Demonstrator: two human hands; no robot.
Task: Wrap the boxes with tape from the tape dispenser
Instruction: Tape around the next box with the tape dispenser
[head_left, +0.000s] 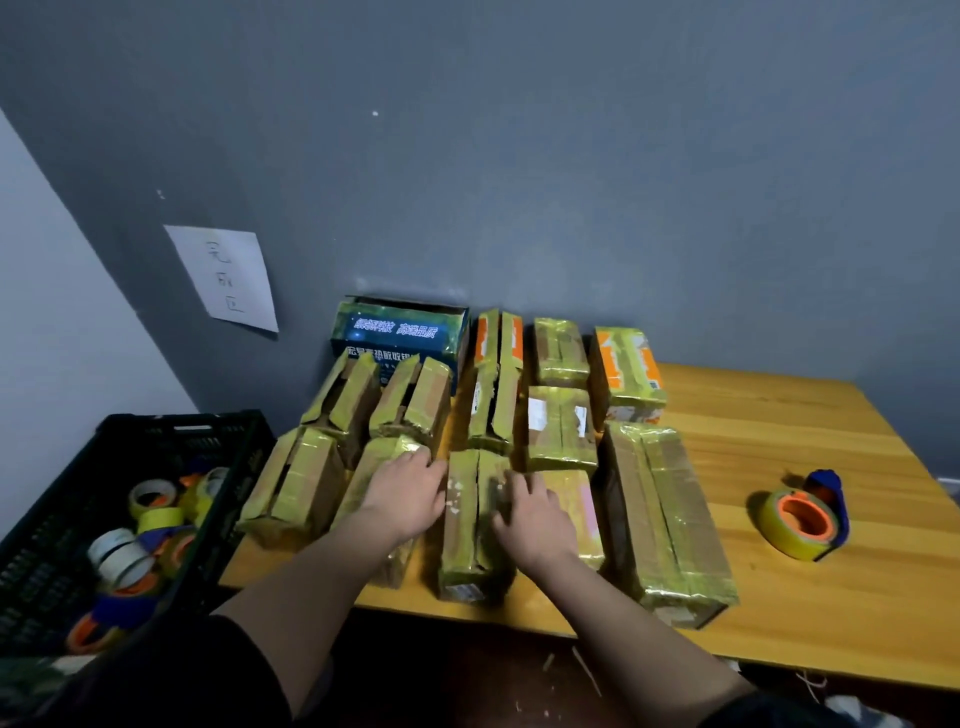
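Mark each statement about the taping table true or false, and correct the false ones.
1. The tape dispenser is held in the right hand. False: it lies alone on the wooden table, right of the boxes.
2. Both hands rest on boxes in the front row. True; the left hand is beside the right.
3. The black crate holds tape rolls. True.
4. The blue box stands nearest the person. False: it is at the back, by the wall.
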